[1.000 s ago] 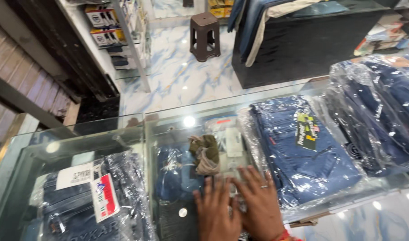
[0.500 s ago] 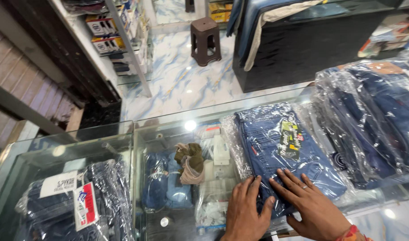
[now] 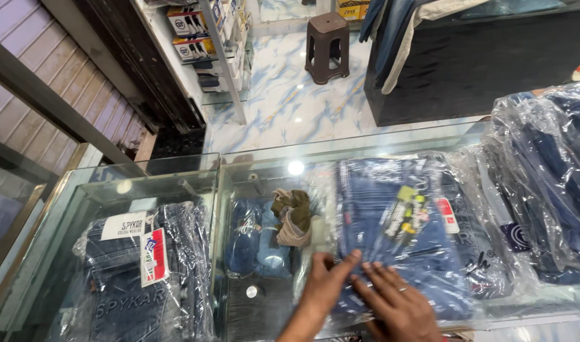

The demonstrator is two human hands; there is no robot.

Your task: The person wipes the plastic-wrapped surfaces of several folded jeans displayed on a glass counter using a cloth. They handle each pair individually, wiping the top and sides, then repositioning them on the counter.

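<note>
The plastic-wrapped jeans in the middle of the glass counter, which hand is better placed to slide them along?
Probably the right hand: it lies flat, fingers spread, on the wrapped jeans. The left hand only rests on the pack's near left edge.

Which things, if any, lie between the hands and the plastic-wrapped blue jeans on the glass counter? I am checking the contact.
Nothing visible: the left hand and right hand both rest flat on the plastic-wrapped blue jeans.

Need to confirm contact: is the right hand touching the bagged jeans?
Touching. The head view shows the right hand lying flat on the bagged jeans, fingers pressed on the plastic.
</note>
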